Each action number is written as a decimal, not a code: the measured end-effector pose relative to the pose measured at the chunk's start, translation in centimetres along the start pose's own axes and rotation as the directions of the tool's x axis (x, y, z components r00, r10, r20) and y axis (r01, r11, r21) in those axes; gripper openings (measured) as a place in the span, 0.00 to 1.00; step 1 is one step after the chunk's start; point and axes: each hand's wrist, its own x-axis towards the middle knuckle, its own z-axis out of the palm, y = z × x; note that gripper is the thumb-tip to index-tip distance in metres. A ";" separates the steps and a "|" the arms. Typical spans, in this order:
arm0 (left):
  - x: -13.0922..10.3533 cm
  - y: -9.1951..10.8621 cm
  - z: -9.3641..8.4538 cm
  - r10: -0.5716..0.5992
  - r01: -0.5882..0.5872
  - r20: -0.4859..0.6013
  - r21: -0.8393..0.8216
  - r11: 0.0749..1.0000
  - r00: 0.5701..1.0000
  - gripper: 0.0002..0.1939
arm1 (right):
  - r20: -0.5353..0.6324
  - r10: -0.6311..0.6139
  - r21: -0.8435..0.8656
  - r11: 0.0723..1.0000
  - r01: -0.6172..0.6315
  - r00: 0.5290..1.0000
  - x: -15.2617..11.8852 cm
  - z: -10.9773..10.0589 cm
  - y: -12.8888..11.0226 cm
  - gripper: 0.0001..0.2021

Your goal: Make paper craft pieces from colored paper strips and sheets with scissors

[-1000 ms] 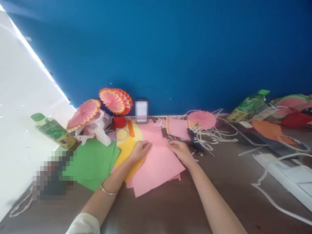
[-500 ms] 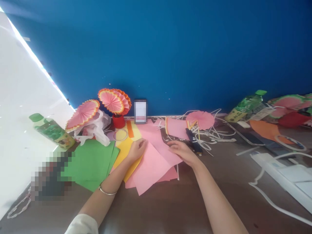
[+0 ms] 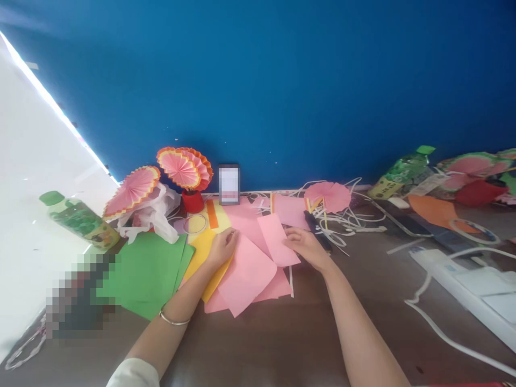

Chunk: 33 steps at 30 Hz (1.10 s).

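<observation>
My left hand is closed at the upper left corner of a pink paper sheet, its fingertips curled over and partly hidden. My right hand pinches the right side of a smaller pink paper piece, which is raised at an angle and overlaps the larger sheet. Under my left wrist lies yellow paper. More pink paper spreads beneath the sheet. Left of these rests a stack of green paper.
A phone leans against the blue wall. Folded paper flowers rise from a red pot beside a white plastic bag. Bottles stand tilted at both sides. White cables and a power strip lie to the right.
The pink piece in my right hand has lifted and now shows as a separate raised strip. My left hand stays nearly in place. The whole view has shifted slightly.
</observation>
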 end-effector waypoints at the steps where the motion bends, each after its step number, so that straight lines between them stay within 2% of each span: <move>1: 0.0 0.0 0.0 0.003 -0.003 0.001 0.004 1.000 1.000 0.17 | -0.018 0.003 -0.009 1.000 -0.003 1.000 0.1 -0.2 0.2 0.19; 3: 0.0 0.1 0.0 0.002 -0.002 0.003 0.010 1.000 1.000 0.17 | -0.090 -0.007 -0.026 1.000 0.005 0.996 0.3 -0.7 0.6 0.19; 5: 0.0 0.2 0.0 -0.005 0.005 0.011 0.013 1.000 1.000 0.17 | -0.228 -0.043 -0.031 0.999 0.037 0.973 0.5 -1.3 1.1 0.20; 8: -0.1 0.3 0.0 0.000 0.000 0.017 -0.001 1.000 1.000 0.16 | -0.466 -0.088 -0.043 0.996 0.077 0.880 1.0 -2.0 1.9 0.18; 10: -0.1 0.2 0.0 0.018 -0.017 0.015 -0.009 1.000 1.000 0.16 | -0.552 -0.100 -0.069 0.995 0.074 0.828 1.3 -2.2 2.3 0.16; 11: -0.1 0.2 0.0 0.025 -0.025 0.011 -0.009 1.000 1.000 0.15 | -0.559 -0.102 -0.074 0.995 0.073 0.823 1.4 -2.1 2.4 0.15; 15: 0.0 -0.2 0.1 0.045 -0.044 0.014 -0.008 0.999 0.999 0.13 | -0.467 -0.110 -0.023 0.993 0.113 0.877 1.8 -1.7 2.7 0.19; 16: 0.0 -0.3 0.1 0.050 -0.050 0.018 -0.015 0.999 0.999 0.12 | -0.464 -0.120 -0.023 0.992 0.123 0.878 1.9 -1.7 2.8 0.20; 21: 0.0 -0.4 0.2 0.083 -0.082 0.021 -0.044 0.996 0.996 0.13 | -0.587 -0.242 -0.168 0.970 0.176 0.773 2.4 -1.8 3.9 0.20; 24: -0.1 -0.3 0.2 0.086 -0.085 0.028 -0.027 0.996 0.996 0.13 | -0.572 -0.296 -0.211 0.954 0.211 0.765 2.6 -1.6 4.1 0.20; 26: -0.2 -0.3 0.1 0.088 -0.088 0.031 -0.008 0.996 0.996 0.13 | -0.556 -0.300 -0.226 0.952 0.206 0.775 2.5 -1.4 3.9 0.20; 28: -0.2 -0.2 0.1 0.099 -0.099 0.027 0.002 0.995 0.995 0.13 | -0.568 -0.300 -0.254 0.950 0.184 0.766 2.3 -1.7 3.7 0.21; 30: -0.3 -0.1 0.0 0.113 -0.113 0.026 0.011 0.994 0.993 0.13 | -0.628 -0.308 -0.308 0.942 0.135 0.715 2.0 -2.5 3.6 0.22; 33: -0.4 -0.1 0.1 0.120 -0.122 0.041 0.036 0.992 0.992 0.13 | -0.753 -0.299 -0.401 0.915 -0.048 0.586 1.7 -4.6 3.9 0.20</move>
